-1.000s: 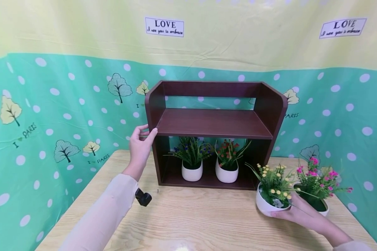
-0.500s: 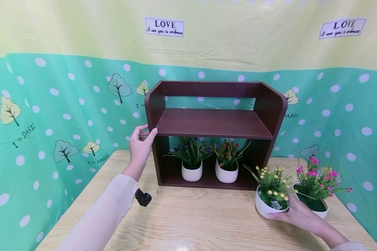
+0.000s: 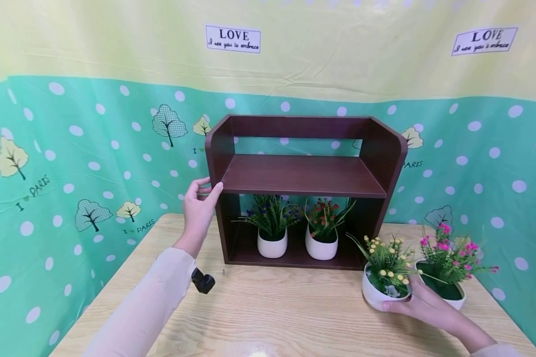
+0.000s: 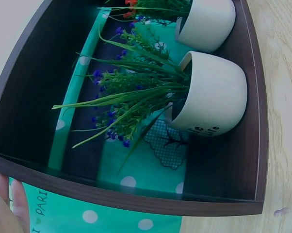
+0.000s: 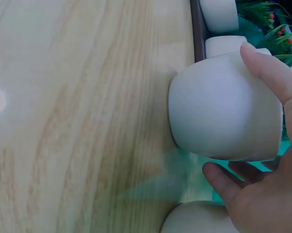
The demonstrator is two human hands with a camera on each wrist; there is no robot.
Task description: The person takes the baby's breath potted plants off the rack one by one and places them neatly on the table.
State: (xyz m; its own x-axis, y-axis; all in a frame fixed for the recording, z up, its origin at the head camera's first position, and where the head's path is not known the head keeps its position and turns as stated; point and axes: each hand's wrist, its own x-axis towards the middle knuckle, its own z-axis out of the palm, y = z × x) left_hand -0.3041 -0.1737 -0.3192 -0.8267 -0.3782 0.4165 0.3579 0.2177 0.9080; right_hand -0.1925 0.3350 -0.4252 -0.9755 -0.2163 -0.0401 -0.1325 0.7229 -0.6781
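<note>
The left hand (image 3: 199, 206) holds the left side panel of a dark brown two-tier shelf (image 3: 303, 173), thumb on its front edge and fingers along the outside. At the shelf's right front, the right hand (image 3: 422, 302) grips a white pot of yellow flowers (image 3: 386, 267). In the right wrist view its thumb lies on the side of the white pot (image 5: 223, 107) near the rim, its other fingers at the opposite side. On the lower tier stand two white pots, one with blue-purple flowers (image 3: 272, 228) and one with red flowers (image 3: 323, 233).
A white pot of pink flowers (image 3: 446, 272) stands on the wooden table (image 3: 268, 307), just right of and behind the right hand. A patterned curtain (image 3: 94, 148) hangs behind the shelf and along both sides. A black wrist camera (image 3: 203, 281) sticks out from the left sleeve.
Over the second, the right hand has shifted the yellow-flower pot slightly left and towards the person. It has barely moved in the last half second. The left hand stays on the shelf.
</note>
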